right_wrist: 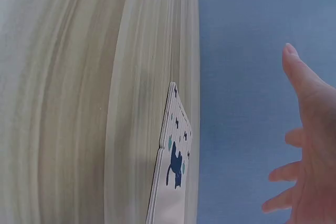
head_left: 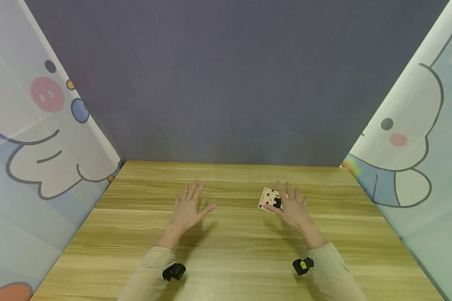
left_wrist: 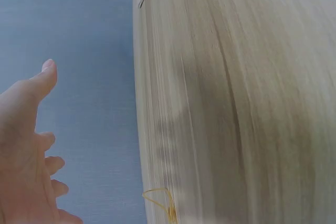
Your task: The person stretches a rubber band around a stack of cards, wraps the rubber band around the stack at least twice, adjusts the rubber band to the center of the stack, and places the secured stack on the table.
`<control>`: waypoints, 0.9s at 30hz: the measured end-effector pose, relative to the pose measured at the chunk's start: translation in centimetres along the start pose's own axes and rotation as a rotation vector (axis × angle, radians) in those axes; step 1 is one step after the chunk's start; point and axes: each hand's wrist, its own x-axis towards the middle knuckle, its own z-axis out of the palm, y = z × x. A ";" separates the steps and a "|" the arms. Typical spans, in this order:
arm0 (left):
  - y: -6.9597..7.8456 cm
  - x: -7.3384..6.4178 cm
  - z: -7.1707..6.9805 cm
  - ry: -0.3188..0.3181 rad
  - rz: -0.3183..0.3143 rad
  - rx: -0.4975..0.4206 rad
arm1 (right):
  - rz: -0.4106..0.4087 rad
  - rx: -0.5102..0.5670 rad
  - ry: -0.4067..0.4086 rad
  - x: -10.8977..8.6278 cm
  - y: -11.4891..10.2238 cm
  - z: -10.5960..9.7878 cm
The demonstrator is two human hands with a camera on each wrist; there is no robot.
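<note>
My left hand hovers over the left half of the table, fingers spread and straight, holding nothing. A thin yellow loop lies on the table in the left wrist view; in the head view it is not visible. On the other side, my right hand hovers with spread fingers, also holding nothing. Beneath its thumb and index finger, in the head view, is a flat cream card-like item printed with a black cat and small dark figures. The right wrist view shows this item lying flat, with layered edges and a notch in one side.
The wood-grain table ends at a dark grey upright panel at the back. Cartoon-printed curtains hang at the left and right. A black wrist camera sits on the left sleeve, another on the right.
</note>
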 end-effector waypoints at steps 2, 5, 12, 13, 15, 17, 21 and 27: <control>0.0 0.0 -0.1 0.011 0.005 -0.005 | 0.006 0.016 0.004 0.0 0.1 0.0; -0.2 -0.2 -0.2 0.035 0.010 -0.014 | 0.023 0.042 0.015 -0.1 0.4 0.1; -1.0 -0.8 -0.4 0.106 -0.009 -0.106 | 0.058 0.136 0.060 -0.6 1.2 0.1; -1.1 -0.9 -0.4 0.115 -0.016 -0.121 | 0.059 0.152 0.069 -0.7 1.4 0.1; -1.4 -1.1 -0.4 0.124 -0.034 -0.149 | 0.060 0.175 0.088 -0.9 1.6 0.1; -1.7 -1.3 -0.4 0.139 -0.050 -0.187 | 0.061 0.200 0.110 -1.0 1.8 0.2; -2.2 -1.8 -0.4 0.188 -0.081 -0.275 | 0.073 0.255 0.155 -1.1 2.3 0.4; -3.3 -2.3 -0.3 0.239 -0.114 -0.432 | 0.119 0.375 0.187 -1.0 3.2 0.6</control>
